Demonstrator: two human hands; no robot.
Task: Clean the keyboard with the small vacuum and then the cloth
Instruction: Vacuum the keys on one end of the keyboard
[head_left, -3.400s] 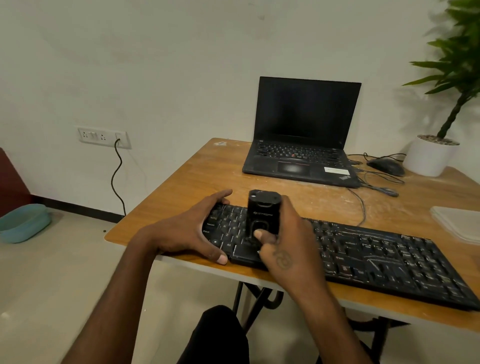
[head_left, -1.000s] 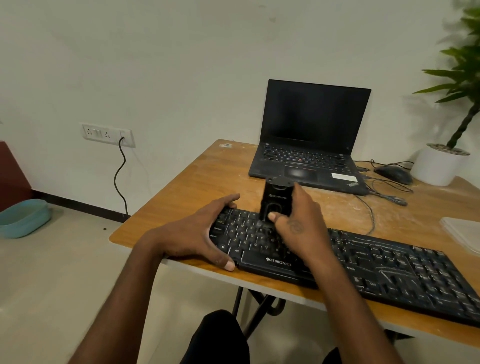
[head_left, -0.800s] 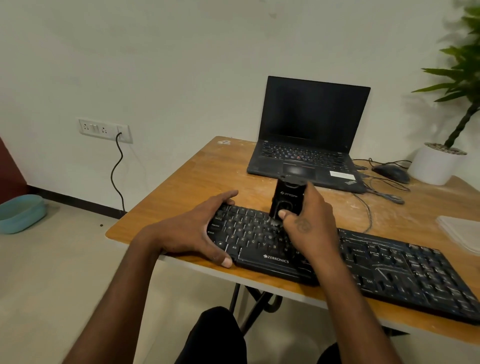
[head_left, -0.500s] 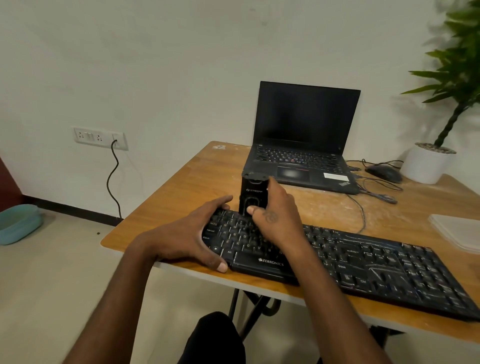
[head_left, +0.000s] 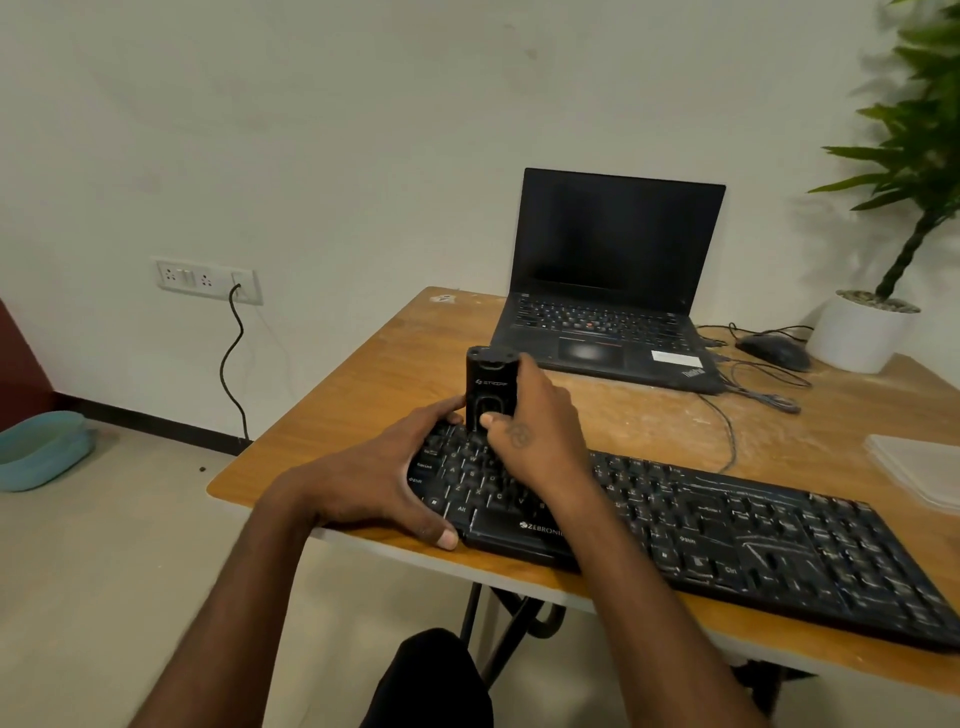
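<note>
On the wooden surface near its front edge, my right hand grasps the small black vacuum upright, its lower end on the far-left keys of the black keyboard. My left hand clasps the keyboard's left end, thumb on the front edge. Further right lies what may be the folded cloth, blurred. A laptop stands behind.
</note>
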